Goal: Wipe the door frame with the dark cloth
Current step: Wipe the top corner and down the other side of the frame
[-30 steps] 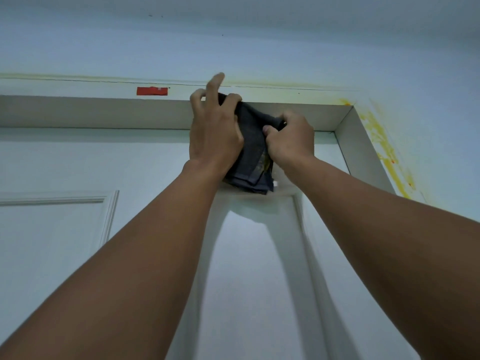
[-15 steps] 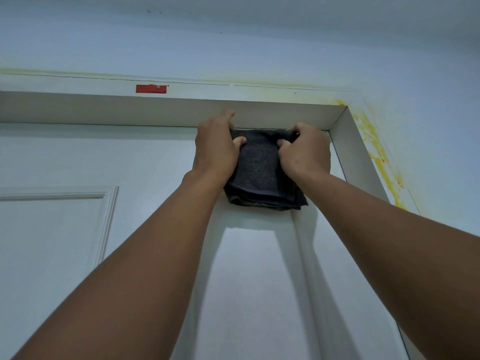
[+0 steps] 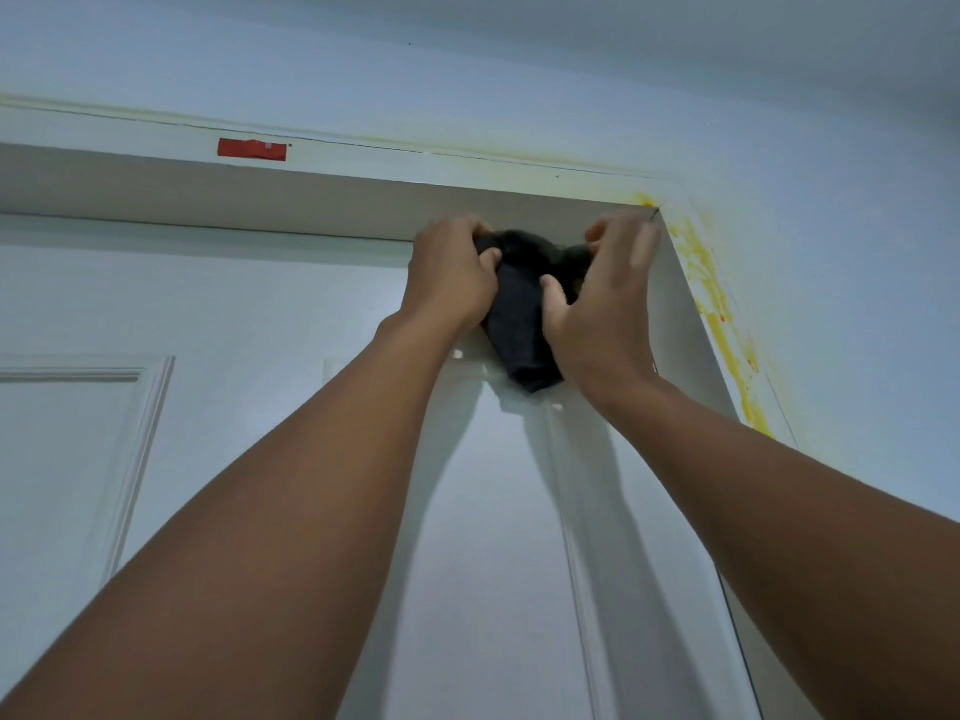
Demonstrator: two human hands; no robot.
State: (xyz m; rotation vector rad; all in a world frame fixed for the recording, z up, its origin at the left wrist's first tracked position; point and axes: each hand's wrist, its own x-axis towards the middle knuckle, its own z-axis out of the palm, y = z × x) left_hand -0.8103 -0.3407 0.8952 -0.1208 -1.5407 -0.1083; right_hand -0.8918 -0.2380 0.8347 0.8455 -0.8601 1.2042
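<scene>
Overhead, the left hand point(image 3: 451, 275) and right hand point(image 3: 605, 304) each grip the dark cloth point(image 3: 524, 309) bunched between them, pressed up under the door frame point(image 3: 311, 200) near its stained right corner.

Both hands hide the dark cloth's point(image 3: 522, 314) upper corners.

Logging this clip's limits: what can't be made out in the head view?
- Where the dark cloth touches the door frame: hidden by the left hand and right hand.
- Right hand's fingers: motion-blurred.
- Red sticker: any print too small.
- Frame's lower part: cut off.
</scene>
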